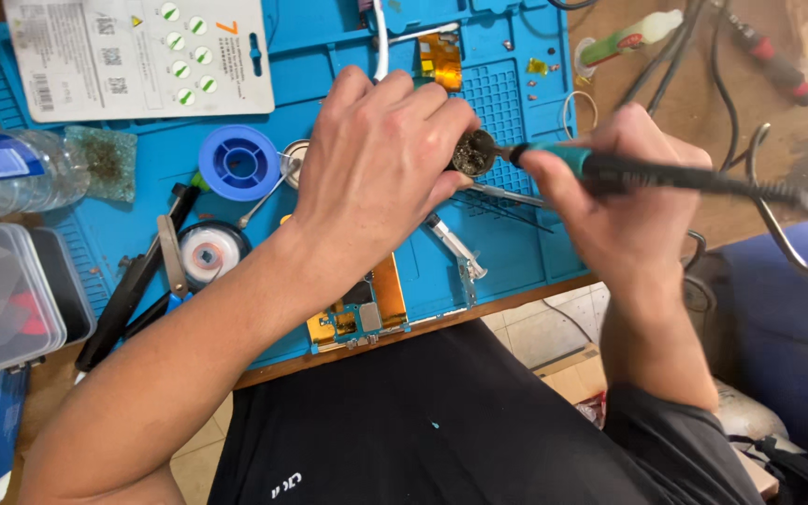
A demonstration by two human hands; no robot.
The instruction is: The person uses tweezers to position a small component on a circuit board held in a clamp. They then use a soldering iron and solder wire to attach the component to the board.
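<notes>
My left hand (376, 159) grips a small round tin (473, 152) of dark, crumbly material over the blue work mat (507, 234). My right hand (624, 192) holds a soldering iron (666, 174) with a teal and black handle. Its tip touches the tin's rim. The iron's black cable loops off to the right. A phone circuit board (367, 313) with gold-coloured shielding lies on the mat under my left wrist, near the table's front edge. A thin metal frame piece (455, 248) lies beside it.
A blue solder spool (238, 162), a white tape reel (209, 252), black-handled tools (128, 299) and a white card (137, 56) lie at the left. A plastic bottle (11, 173) and clear box (2, 299) stand far left. A glue tube (633, 36) lies behind.
</notes>
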